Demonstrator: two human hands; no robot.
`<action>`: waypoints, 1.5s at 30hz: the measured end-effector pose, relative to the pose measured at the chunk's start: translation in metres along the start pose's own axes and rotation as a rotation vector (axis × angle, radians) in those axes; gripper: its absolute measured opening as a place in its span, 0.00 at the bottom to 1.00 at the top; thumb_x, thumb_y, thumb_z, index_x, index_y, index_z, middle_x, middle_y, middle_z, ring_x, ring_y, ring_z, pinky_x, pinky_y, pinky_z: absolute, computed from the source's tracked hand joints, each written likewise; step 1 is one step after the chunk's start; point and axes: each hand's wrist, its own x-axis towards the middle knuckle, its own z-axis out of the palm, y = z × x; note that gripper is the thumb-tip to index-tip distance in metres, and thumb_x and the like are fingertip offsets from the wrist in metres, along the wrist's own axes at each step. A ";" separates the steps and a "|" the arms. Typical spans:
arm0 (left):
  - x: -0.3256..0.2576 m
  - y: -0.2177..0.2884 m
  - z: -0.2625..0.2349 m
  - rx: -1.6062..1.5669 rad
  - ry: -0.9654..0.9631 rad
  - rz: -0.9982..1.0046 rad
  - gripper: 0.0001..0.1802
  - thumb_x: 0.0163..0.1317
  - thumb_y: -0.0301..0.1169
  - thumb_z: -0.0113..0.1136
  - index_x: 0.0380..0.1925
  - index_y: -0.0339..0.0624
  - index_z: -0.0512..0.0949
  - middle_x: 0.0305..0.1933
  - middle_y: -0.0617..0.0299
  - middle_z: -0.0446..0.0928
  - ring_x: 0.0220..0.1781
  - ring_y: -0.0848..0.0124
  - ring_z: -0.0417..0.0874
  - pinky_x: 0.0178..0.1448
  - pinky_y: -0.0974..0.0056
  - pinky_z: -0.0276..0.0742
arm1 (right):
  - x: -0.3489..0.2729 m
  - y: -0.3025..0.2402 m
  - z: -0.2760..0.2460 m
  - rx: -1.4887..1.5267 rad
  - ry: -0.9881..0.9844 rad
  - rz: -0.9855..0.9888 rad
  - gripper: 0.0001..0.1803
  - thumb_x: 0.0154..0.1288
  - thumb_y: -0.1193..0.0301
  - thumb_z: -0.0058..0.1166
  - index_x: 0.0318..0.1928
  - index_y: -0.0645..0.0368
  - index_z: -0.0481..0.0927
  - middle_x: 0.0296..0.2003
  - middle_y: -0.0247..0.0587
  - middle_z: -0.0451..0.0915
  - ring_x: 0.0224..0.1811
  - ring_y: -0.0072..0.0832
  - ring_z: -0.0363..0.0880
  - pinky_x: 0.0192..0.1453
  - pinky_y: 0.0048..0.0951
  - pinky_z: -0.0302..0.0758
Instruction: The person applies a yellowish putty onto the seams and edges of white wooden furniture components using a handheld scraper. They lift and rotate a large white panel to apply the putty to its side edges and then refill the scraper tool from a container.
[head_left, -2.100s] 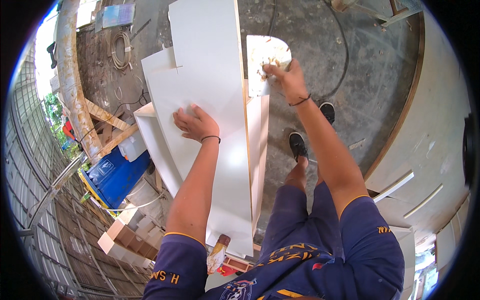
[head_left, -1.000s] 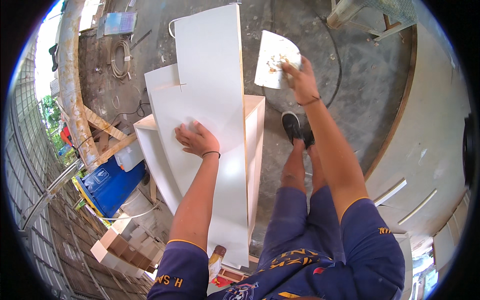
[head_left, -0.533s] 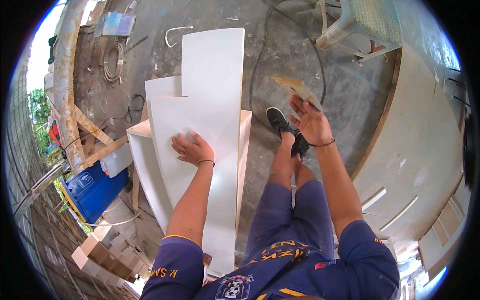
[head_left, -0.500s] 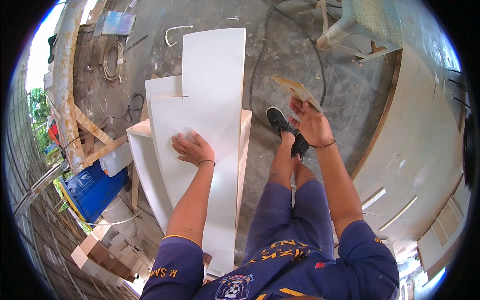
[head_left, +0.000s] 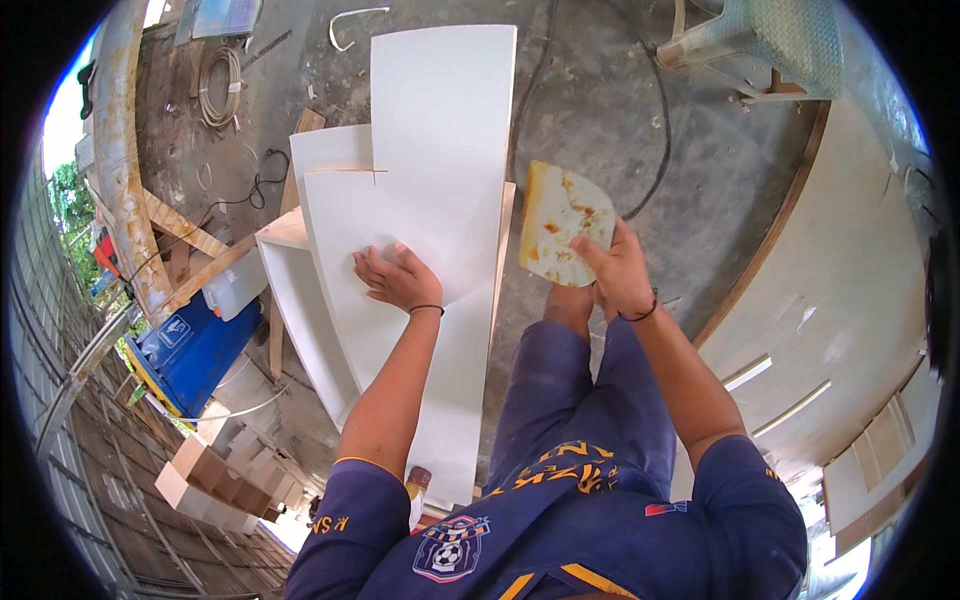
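Note:
My left hand (head_left: 408, 280) lies palm down with its fingers spread on white panels stacked over a box frame. Beneath the palm is the surface of a long white panel (head_left: 440, 110), which reaches away from me. My right hand (head_left: 622, 272) grips a flat off-white spreader (head_left: 568, 222), thumb on its upper face and fingers hidden behind. The spreader has a rounded corner, brown smears and a yellowish band along its left edge. It is held in the air to the right of the panel. Under the panels, the open white box frame (head_left: 300, 300) shows on the left.
A woven-top stool (head_left: 775, 45) stands at the far right, near a black cable (head_left: 665, 150) on the concrete floor. On the right lies a large pale sheet (head_left: 800, 270). A coiled cable (head_left: 220, 90), wooden braces (head_left: 185, 225) and a blue container (head_left: 195, 355) are on the left.
My right hand has come nearer and turned the spreader, so its smeared broad face now shows. The left hand stays flat on the panel. The whole view has shifted slightly.

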 end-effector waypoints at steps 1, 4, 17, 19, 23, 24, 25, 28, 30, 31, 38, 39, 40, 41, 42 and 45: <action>0.001 -0.002 0.001 -0.013 -0.009 0.000 0.29 0.67 0.44 0.46 0.62 0.42 0.56 0.74 0.52 0.46 0.77 0.52 0.42 0.72 0.31 0.33 | 0.000 0.008 0.003 -0.024 -0.007 -0.025 0.24 0.61 0.80 0.55 0.58 0.69 0.68 0.48 0.42 0.79 0.49 0.23 0.77 0.55 0.25 0.73; 0.010 -0.003 0.003 -0.105 -0.028 -0.021 0.30 0.67 0.44 0.46 0.64 0.43 0.56 0.73 0.53 0.49 0.76 0.54 0.47 0.71 0.32 0.35 | -0.004 0.017 0.016 -0.016 -0.028 -0.056 0.25 0.62 0.83 0.52 0.60 0.67 0.65 0.53 0.41 0.76 0.54 0.24 0.74 0.59 0.26 0.70; 0.042 0.094 -0.001 -0.003 -0.065 -0.206 0.34 0.70 0.54 0.34 0.69 0.48 0.51 0.77 0.52 0.40 0.79 0.53 0.36 0.74 0.36 0.33 | -0.009 -0.015 0.045 -0.291 -0.131 -0.048 0.26 0.55 0.72 0.50 0.56 0.67 0.71 0.31 0.64 0.80 0.35 0.52 0.82 0.42 0.39 0.78; 0.042 0.094 0.000 0.010 -0.054 -0.207 0.34 0.70 0.54 0.33 0.69 0.48 0.51 0.77 0.52 0.40 0.79 0.53 0.36 0.74 0.36 0.34 | -0.012 -0.014 0.040 -0.221 -0.185 -0.061 0.27 0.54 0.72 0.50 0.57 0.66 0.70 0.30 0.64 0.79 0.33 0.52 0.82 0.41 0.41 0.77; 0.044 0.091 -0.001 0.034 -0.048 -0.219 0.34 0.70 0.54 0.33 0.69 0.47 0.52 0.77 0.52 0.41 0.79 0.53 0.37 0.73 0.36 0.37 | -0.022 -0.027 0.043 -0.353 -0.074 -0.135 0.28 0.54 0.72 0.49 0.58 0.66 0.70 0.28 0.64 0.79 0.32 0.52 0.82 0.41 0.43 0.77; 0.045 0.089 -0.002 0.040 -0.044 -0.223 0.34 0.70 0.54 0.33 0.69 0.47 0.52 0.77 0.52 0.41 0.79 0.54 0.38 0.73 0.36 0.38 | -0.017 -0.035 0.036 -0.386 -0.048 -0.121 0.27 0.54 0.72 0.48 0.56 0.67 0.71 0.28 0.64 0.79 0.32 0.53 0.82 0.41 0.42 0.77; 0.045 0.090 -0.001 0.043 -0.045 -0.222 0.33 0.70 0.54 0.33 0.69 0.47 0.52 0.77 0.52 0.41 0.79 0.54 0.38 0.73 0.36 0.38 | -0.010 -0.053 0.027 -0.422 -0.016 -0.105 0.26 0.54 0.72 0.47 0.55 0.68 0.71 0.28 0.64 0.79 0.32 0.53 0.82 0.41 0.42 0.77; 0.044 0.095 -0.003 0.048 -0.046 -0.222 0.33 0.70 0.53 0.33 0.69 0.47 0.53 0.77 0.53 0.42 0.79 0.55 0.39 0.73 0.36 0.40 | 0.020 -0.033 0.018 -0.247 -0.021 -0.181 0.25 0.54 0.72 0.47 0.54 0.71 0.71 0.30 0.65 0.79 0.34 0.54 0.81 0.41 0.42 0.77; 0.042 0.099 -0.005 0.052 -0.041 -0.231 0.33 0.70 0.52 0.33 0.69 0.47 0.53 0.77 0.53 0.42 0.78 0.56 0.39 0.73 0.36 0.40 | 0.035 -0.037 0.021 -0.260 -0.026 -0.188 0.26 0.53 0.72 0.46 0.54 0.70 0.71 0.30 0.66 0.79 0.34 0.55 0.80 0.42 0.42 0.77; 0.042 0.099 -0.005 0.052 -0.040 -0.229 0.32 0.70 0.52 0.33 0.69 0.47 0.53 0.77 0.53 0.42 0.79 0.57 0.39 0.73 0.36 0.40 | 0.042 -0.042 0.023 -0.266 -0.028 -0.197 0.26 0.53 0.72 0.46 0.54 0.70 0.71 0.30 0.66 0.79 0.34 0.56 0.80 0.42 0.42 0.77; 0.041 0.092 0.001 0.080 0.017 -0.221 0.32 0.70 0.52 0.33 0.68 0.48 0.56 0.76 0.56 0.46 0.77 0.59 0.46 0.72 0.39 0.44 | 0.054 -0.060 0.039 -0.316 -0.048 -0.106 0.26 0.52 0.73 0.46 0.54 0.69 0.71 0.31 0.66 0.79 0.34 0.57 0.79 0.44 0.43 0.77; 0.041 0.093 0.000 0.091 0.039 -0.219 0.32 0.70 0.53 0.32 0.67 0.48 0.57 0.75 0.57 0.48 0.77 0.60 0.49 0.72 0.41 0.46 | 0.053 -0.063 0.040 -0.295 -0.061 -0.111 0.26 0.52 0.73 0.46 0.54 0.69 0.71 0.31 0.65 0.79 0.35 0.57 0.80 0.44 0.43 0.77; 0.041 0.092 0.002 0.095 0.043 -0.215 0.32 0.70 0.53 0.32 0.67 0.48 0.57 0.75 0.57 0.48 0.77 0.60 0.49 0.72 0.40 0.46 | 0.053 -0.066 0.040 -0.275 -0.071 -0.121 0.26 0.52 0.73 0.46 0.54 0.70 0.72 0.32 0.65 0.80 0.36 0.56 0.80 0.45 0.42 0.77; 0.042 0.089 0.003 0.099 0.047 -0.211 0.32 0.70 0.54 0.32 0.67 0.48 0.57 0.75 0.57 0.48 0.77 0.60 0.49 0.72 0.40 0.46 | 0.054 -0.065 0.037 -0.217 -0.068 -0.146 0.25 0.52 0.73 0.46 0.53 0.70 0.72 0.33 0.65 0.80 0.37 0.56 0.80 0.46 0.41 0.77; 0.042 0.088 0.005 0.104 0.052 -0.207 0.32 0.70 0.54 0.32 0.67 0.48 0.57 0.75 0.57 0.48 0.77 0.60 0.49 0.72 0.40 0.46 | 0.055 -0.062 0.032 -0.159 -0.065 -0.172 0.25 0.53 0.73 0.47 0.53 0.70 0.72 0.34 0.65 0.80 0.38 0.55 0.80 0.46 0.41 0.77; 0.041 0.094 0.003 0.069 0.031 -0.219 0.33 0.70 0.55 0.32 0.68 0.48 0.57 0.76 0.57 0.47 0.77 0.59 0.49 0.72 0.40 0.45 | 0.070 -0.074 0.016 -0.181 -0.041 -0.198 0.24 0.53 0.72 0.47 0.52 0.71 0.73 0.36 0.64 0.80 0.41 0.53 0.81 0.49 0.39 0.77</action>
